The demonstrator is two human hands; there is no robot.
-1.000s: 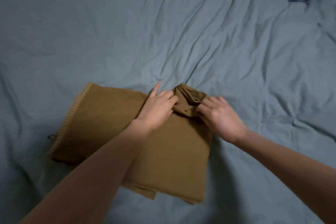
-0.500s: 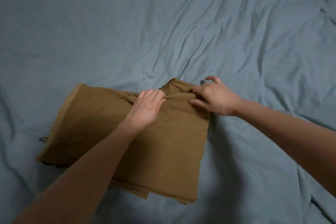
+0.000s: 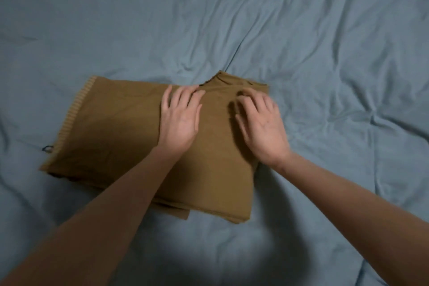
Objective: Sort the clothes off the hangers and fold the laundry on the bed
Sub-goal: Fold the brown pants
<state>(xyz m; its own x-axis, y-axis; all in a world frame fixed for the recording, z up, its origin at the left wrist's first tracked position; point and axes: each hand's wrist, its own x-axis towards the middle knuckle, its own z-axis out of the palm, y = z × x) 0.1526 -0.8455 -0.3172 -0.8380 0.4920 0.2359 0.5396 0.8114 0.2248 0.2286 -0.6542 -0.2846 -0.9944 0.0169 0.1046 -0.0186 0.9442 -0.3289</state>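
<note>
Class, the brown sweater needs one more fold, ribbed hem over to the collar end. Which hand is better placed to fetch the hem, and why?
Probably the left hand. It lies flat on the brown sweater nearer the ribbed hem. The right hand sits near the collar, well placed to pin that end.

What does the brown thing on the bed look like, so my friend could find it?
A wrinkled blue-grey bed sheet fills the view. Near its middle lies a folded mustard-brown sweater, with the left hand and right hand flat on it. Its paler ribbed hem on the left edge marks it out.
</note>
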